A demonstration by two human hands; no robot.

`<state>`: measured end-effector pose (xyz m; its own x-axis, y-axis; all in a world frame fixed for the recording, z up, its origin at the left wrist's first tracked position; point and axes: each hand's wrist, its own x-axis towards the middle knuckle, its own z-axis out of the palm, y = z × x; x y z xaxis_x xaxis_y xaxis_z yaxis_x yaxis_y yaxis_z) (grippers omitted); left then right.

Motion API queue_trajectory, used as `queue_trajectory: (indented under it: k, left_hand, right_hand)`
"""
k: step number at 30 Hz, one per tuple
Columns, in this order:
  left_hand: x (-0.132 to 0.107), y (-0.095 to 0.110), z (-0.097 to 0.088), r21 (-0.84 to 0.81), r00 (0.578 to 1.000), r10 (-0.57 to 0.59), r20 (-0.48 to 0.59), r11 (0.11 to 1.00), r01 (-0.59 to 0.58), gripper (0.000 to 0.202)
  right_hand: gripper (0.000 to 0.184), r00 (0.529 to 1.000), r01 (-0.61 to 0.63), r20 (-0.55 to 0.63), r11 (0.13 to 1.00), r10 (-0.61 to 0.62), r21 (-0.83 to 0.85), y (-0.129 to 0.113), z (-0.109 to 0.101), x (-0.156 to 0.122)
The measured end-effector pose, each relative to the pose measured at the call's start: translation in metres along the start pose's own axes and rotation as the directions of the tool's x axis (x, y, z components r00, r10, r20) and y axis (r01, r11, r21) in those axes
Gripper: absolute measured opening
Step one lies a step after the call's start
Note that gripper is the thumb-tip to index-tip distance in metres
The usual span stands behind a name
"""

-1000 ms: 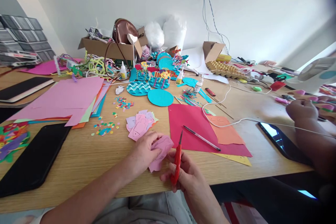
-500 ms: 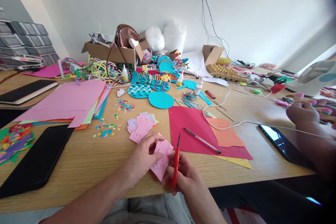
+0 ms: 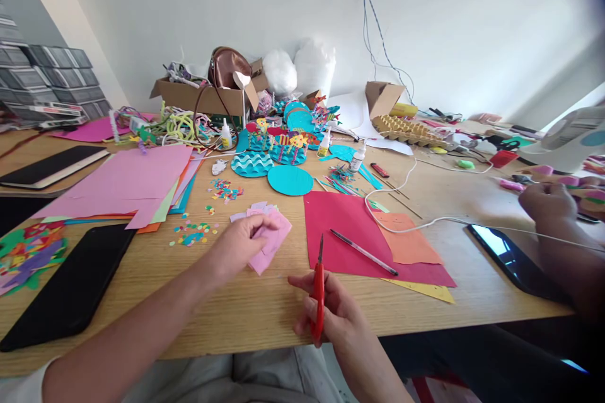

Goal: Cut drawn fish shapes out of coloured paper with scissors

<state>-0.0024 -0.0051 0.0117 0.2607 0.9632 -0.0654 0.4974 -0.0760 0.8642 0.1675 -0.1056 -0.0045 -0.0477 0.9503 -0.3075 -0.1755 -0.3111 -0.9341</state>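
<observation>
Pinching a pink paper piece [image 3: 274, 242] in the left hand [image 3: 243, 242], over a paper pile [image 3: 255, 208] left of the red sheet [image 3: 354, 223]; cannot tell whether resting on that pile or just above. Slanting along the long axis from near-left to far-right, partly covered by fingers. Gripping red-handled scissors [image 3: 319, 302] in the right hand [image 3: 333, 308], on the body side of the red sheet's left end. Pointing away from the body along the scissors' length, to tips seen against the red sheet's left part. Reaching the pile nearest with the left hand, well apart from the right. Farther out, seeing a pen [image 3: 363, 252] aslant on the red sheet, orange paper [image 3: 409, 245] over the right part, and a teal oval [image 3: 290, 181] just beyond the far-left corner.
</observation>
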Motion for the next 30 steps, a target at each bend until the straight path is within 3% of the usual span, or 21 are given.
queue_trajectory:
  k: [5, 7, 9, 11, 13, 15, 17, 20, 24, 25, 26, 27, 30]
  left_hand:
    - [0.028, -0.012, -0.013, 0.148, 0.998, 0.052, -0.042, 0.988, -0.045, 0.035]
    - [0.03, -0.016, -0.012, 0.228, 0.993, 0.107, -0.049, 0.969, -0.093, 0.034]
    - [0.026, -0.02, -0.01, 0.293, 0.985, 0.166, -0.041, 0.945, -0.147, 0.034]
    - [0.02, -0.026, -0.006, 0.338, 0.979, 0.206, -0.01, 0.922, -0.19, 0.038]
    - [0.015, -0.034, -0.004, 0.362, 0.974, 0.226, 0.032, 0.905, -0.222, 0.036]
    - [0.014, -0.043, -0.004, 0.375, 0.969, 0.239, 0.061, 0.894, -0.244, 0.032]
    - [0.015, -0.048, -0.006, 0.381, 0.967, 0.245, 0.074, 0.889, -0.255, 0.03]
    - [0.017, -0.042, -0.01, 0.382, 0.965, 0.252, 0.075, 0.886, -0.262, 0.032]
    - [0.01, -0.009, -0.005, 0.215, 0.957, 0.254, 0.139, 0.936, -0.279, 0.044]
    - [0.007, 0.0, 0.0, 0.163, 0.961, 0.226, 0.16, 0.954, -0.251, 0.044]
    - [0.004, 0.009, 0.005, -0.017, 0.973, 0.116, 0.201, 0.993, -0.115, 0.046]
    - [0.001, 0.016, 0.011, -0.206, 0.969, 0.004, 0.248, 0.977, 0.048, 0.048]
    - [-0.003, 0.031, 0.029, -0.559, 0.912, -0.195, 0.361, 0.737, 0.379, 0.054]
  right_hand:
    - [0.033, 0.997, 0.031, 0.075, 0.997, -0.026, -0.069, -0.001, -0.004, 0.006]
    - [0.026, 0.995, 0.039, 0.093, 0.994, -0.029, -0.106, -0.002, -0.006, 0.008]
    - [0.015, 0.995, 0.081, 0.083, 0.964, -0.062, -0.252, -0.006, -0.009, 0.01]
    - [0.006, 0.988, 0.153, 0.068, 0.856, -0.137, -0.494, -0.012, -0.013, 0.012]
    - [0.008, 0.975, 0.199, 0.071, 0.695, -0.209, -0.691, -0.017, -0.018, 0.013]
    - [0.01, 0.969, 0.205, 0.077, 0.594, -0.233, -0.778, -0.021, -0.021, 0.014]
    - [0.011, 0.97, 0.2, 0.083, 0.552, -0.23, -0.81, -0.023, -0.024, 0.015]
    - [0.014, 0.972, 0.174, 0.055, 0.538, -0.23, -0.825, -0.026, -0.028, 0.017]
    - [0.015, 0.95, 0.079, -0.087, 0.499, -0.3, -0.863, -0.031, -0.045, 0.023]
    - [0.016, 0.937, 0.043, -0.128, 0.47, -0.325, -0.881, -0.032, -0.052, 0.025]
    - [0.016, 0.924, 0.003, -0.165, 0.438, -0.346, -0.899, -0.033, -0.059, 0.026]
    - [0.017, 0.911, -0.026, -0.19, 0.411, -0.365, -0.911, -0.034, -0.066, 0.028]
    - [0.02, 0.869, -0.111, -0.259, 0.345, -0.422, -0.932, -0.034, -0.087, 0.032]
